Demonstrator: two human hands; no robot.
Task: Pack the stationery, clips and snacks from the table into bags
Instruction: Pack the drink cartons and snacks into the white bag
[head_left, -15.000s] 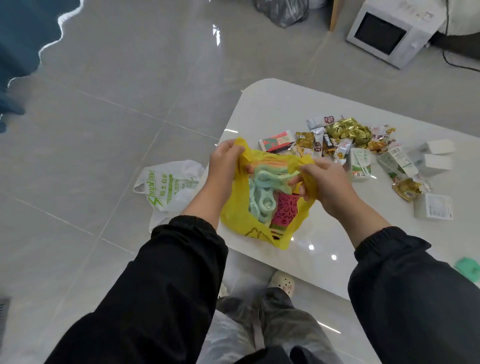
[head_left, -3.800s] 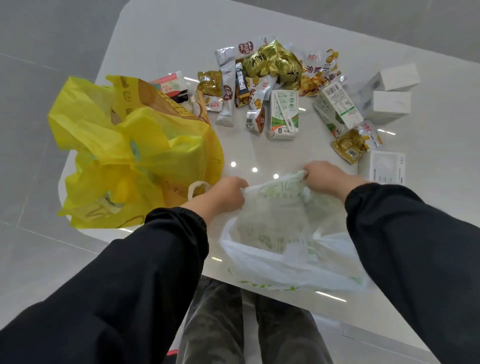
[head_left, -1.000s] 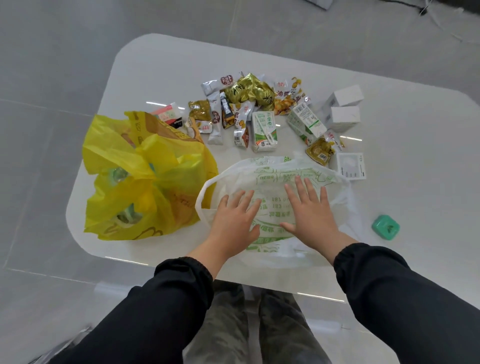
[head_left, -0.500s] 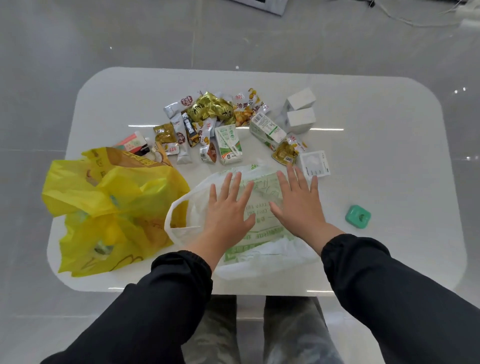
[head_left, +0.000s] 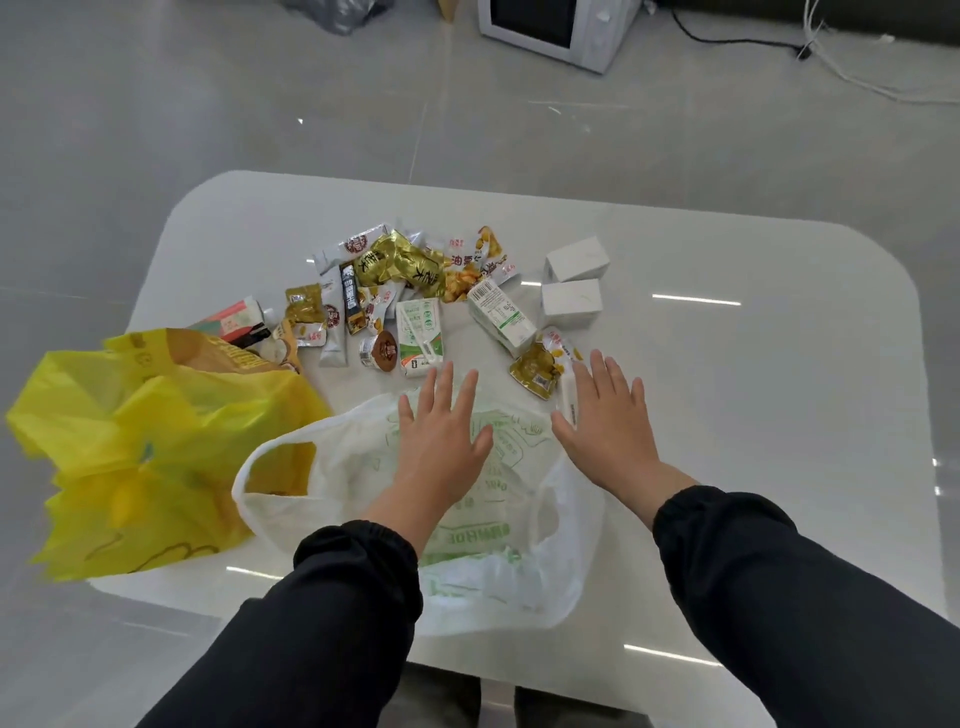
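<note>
Pressing palm-down on the white bag (head_left: 353, 467) with the left hand (head_left: 441, 447), fingers straight and spread, gripping nothing. Resting the right hand (head_left: 605, 431) at that bag's right edge, likewise flat and splayed, partly covering a flat white packet (head_left: 565, 400); nothing held. Spread out on the surface (head_left: 727, 415), that bag, at the near edge. Just left of the bag, touching it: a bulging yellow bag (head_left: 156, 441). Just beyond the bag: a heap of snack packets (head_left: 400, 270), two milk cartons (head_left: 420, 332) among them. Beyond the bag to the right, beside the heap: two white boxes (head_left: 571, 303). Far beyond the bag, on the floor: a microwave (head_left: 556, 26).
</note>
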